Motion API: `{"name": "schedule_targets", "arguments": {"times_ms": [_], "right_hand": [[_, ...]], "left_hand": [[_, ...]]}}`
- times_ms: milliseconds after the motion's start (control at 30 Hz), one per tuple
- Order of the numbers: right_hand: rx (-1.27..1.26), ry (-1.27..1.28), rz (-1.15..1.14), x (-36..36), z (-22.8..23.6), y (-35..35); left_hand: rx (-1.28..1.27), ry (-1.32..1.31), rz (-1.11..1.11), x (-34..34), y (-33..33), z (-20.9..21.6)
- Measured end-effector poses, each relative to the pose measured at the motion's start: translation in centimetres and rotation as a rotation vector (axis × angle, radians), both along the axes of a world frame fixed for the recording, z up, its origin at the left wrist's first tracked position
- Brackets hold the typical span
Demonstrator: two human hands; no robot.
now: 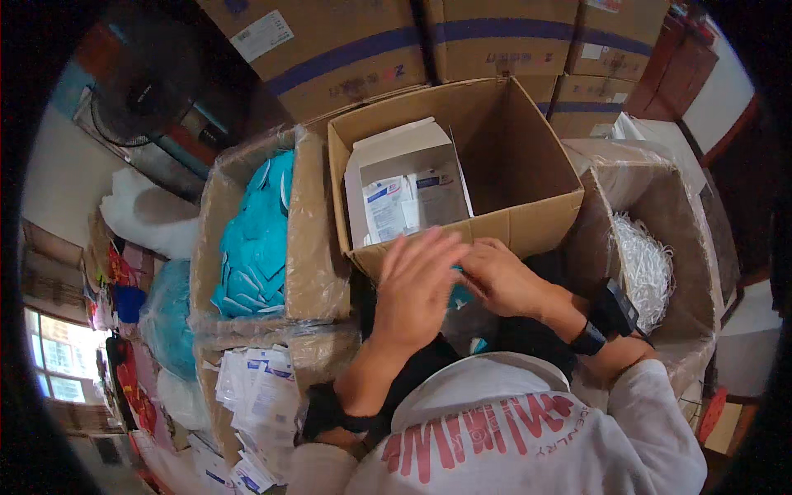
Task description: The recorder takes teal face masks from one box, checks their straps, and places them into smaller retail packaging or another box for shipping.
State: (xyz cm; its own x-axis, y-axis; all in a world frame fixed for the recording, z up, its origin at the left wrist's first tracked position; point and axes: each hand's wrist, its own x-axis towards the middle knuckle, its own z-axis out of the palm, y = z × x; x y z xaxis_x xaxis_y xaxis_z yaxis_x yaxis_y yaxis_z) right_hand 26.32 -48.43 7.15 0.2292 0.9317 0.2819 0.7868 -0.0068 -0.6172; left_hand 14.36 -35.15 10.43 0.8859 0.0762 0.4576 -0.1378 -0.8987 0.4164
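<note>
My left hand (415, 279) is raised over my lap, its fingers stretched out and slightly smeared by motion. Beside it, my right hand (505, 279) has its fingers bent and closed around a teal piece (469, 285), which is mostly hidden between the hands. Both hands are just in front of a large open cardboard box (528, 219). Inside that box, on its left, stands a white carton (408, 147) with its flap up, holding white printed packets (386, 210).
To the left, a plastic-lined box holds teal flat pieces (257, 239); nearer, another contains white packets (262, 396). A box at right holds white cords (645, 268). Stacked cartons (503, 49) line the back. A fan (136, 107) stands far left.
</note>
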Motion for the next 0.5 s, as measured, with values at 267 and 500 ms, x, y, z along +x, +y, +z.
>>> {"name": "schedule_targets", "arguments": {"times_ms": [267, 500], "right_hand": [[-0.258, 0.487, 0.121, 1.7, 0.6, 0.2], [-0.048, 1.222, 0.184, -0.6, -0.5, 0.2]], "left_hand": [[-0.138, 0.251, 0.093, 3.1, 0.3, -2.1], [-0.448, 0.098, 0.354, 3.1, 2.5, -2.8]]}}
